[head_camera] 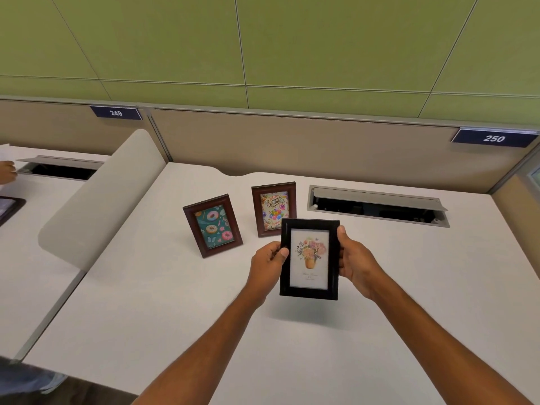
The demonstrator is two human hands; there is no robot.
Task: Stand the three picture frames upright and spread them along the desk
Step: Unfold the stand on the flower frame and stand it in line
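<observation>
A black picture frame (309, 260) with a flower-pot print hangs above the white desk (146, 302), face toward me. My left hand (267, 266) grips its left edge and my right hand (355, 263) grips its right edge. Behind it two brown frames stand upright on the desk. The donut frame (212, 225) is to the left, turned slightly. The birthday frame (273, 207) stands just behind the black one, which covers its lower right corner.
An open cable tray (377, 206) is sunk into the desk at the back right. A beige curved divider (102, 197) bounds the desk on the left; beyond it lies a neighbouring desk with another person's hand (7, 172). A partition wall runs along the back.
</observation>
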